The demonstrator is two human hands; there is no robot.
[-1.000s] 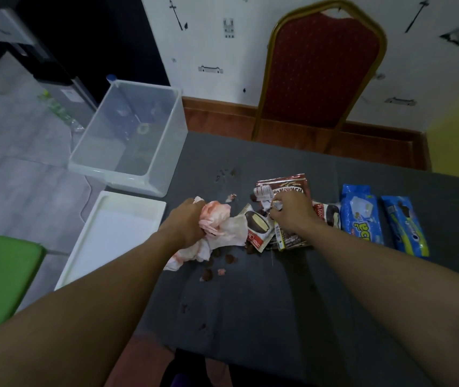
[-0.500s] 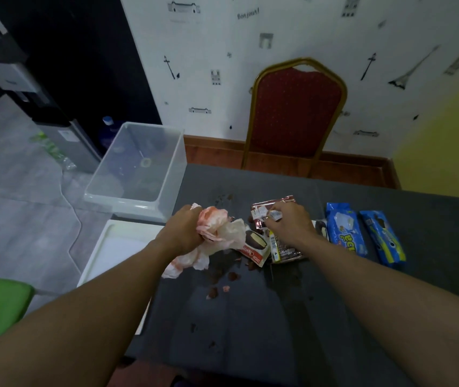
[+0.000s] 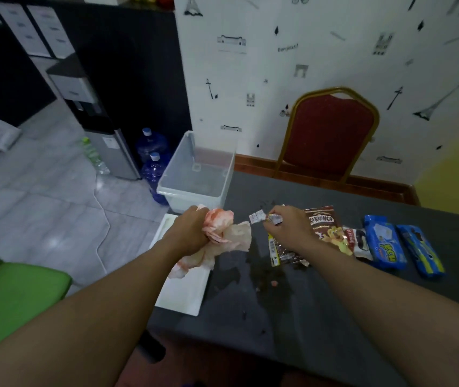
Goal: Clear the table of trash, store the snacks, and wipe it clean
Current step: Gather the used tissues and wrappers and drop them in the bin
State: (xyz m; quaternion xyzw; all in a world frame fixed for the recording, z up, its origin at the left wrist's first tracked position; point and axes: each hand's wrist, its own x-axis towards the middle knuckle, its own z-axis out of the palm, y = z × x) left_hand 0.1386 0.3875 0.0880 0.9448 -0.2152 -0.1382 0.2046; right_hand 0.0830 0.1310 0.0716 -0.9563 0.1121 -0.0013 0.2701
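Note:
My left hand (image 3: 189, 233) is closed around a crumpled pink-and-white tissue wad (image 3: 227, 233), lifted over the left edge of the dark table (image 3: 320, 317). My right hand (image 3: 289, 227) pinches small torn white wrapper scraps (image 3: 259, 218) above the table. Under that hand lies a brown cereal packet (image 3: 323, 222) and a dark torn wrapper (image 3: 281, 251). To the right lie a small cookie pack (image 3: 359, 243) and two blue snack packs (image 3: 386, 241) (image 3: 419, 251). Crumbs and a dark smear (image 3: 267, 277) mark the tabletop.
A clear plastic bin (image 3: 197, 174) stands at the table's far left corner, its white lid (image 3: 183, 294) lying beside my left arm. A red chair (image 3: 329, 132) stands behind the table. Blue water bottles (image 3: 153, 152), a dispenser and a green seat (image 3: 13, 297) are on the left.
The camera tilted up, showing more room. My left hand lifted the tissue off the table. My right hand came off the packets holding small wrapper scraps.

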